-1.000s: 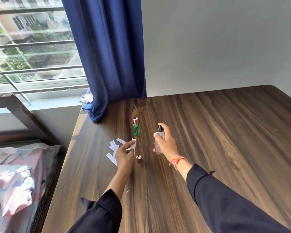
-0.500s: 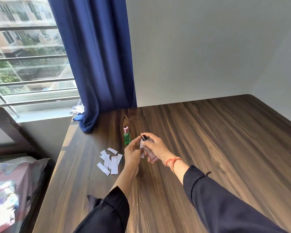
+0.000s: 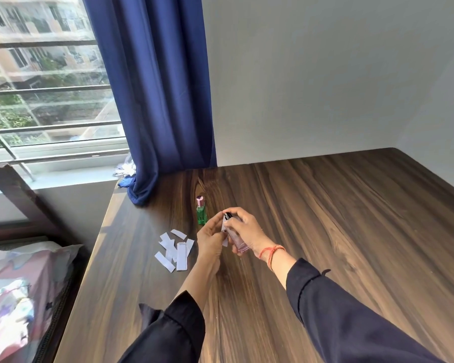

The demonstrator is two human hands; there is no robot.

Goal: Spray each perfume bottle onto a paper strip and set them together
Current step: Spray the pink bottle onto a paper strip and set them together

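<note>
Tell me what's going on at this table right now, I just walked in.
A person is testing perfume on paper. The right hand holds a small pink perfume bottle above the wooden table, a finger over its black sprayer. The left hand holds a paper strip right against the nozzle. A green perfume bottle stands upright just beyond, and spare paper strips lie scattered to the left.

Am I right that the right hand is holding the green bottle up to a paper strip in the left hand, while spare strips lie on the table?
Not quite: the head view shows the right hand holding the pale pink bottle. The green bottle stands untouched on the table. The left hand does hold a paper strip, and spare strips lie beside it.
</note>
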